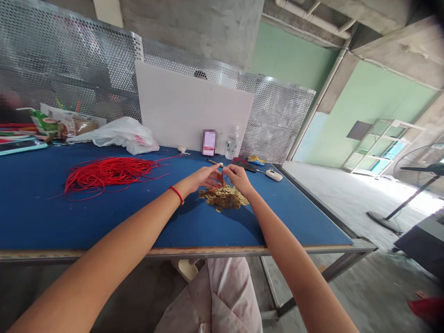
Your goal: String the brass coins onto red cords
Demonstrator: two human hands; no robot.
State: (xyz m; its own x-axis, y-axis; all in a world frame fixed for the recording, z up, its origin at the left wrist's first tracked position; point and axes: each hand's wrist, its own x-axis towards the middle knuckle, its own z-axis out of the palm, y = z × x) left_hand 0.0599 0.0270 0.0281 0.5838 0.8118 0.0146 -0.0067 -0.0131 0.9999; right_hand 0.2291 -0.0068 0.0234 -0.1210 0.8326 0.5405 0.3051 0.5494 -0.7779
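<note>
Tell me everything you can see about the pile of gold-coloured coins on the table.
The pile of coins is a low, loose heap of many thin, round, brass-coloured pieces, apparently metal; some seem to have a hole in the middle. They overlap at varied angles, with a few straying at the edges. The heap lies on the blue tabletop, beneath the left hand and right hand; whether fingers touch it is unclear.

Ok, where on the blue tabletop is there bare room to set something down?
Widest free patch: the blue tabletop between the red cords, left forearm and front edge. Another patch lies right of the right forearm, in front of the white gadget. Crowded: the back, with plastic bag, phone and bottle, and around the coins by the left hand and right hand.
</note>
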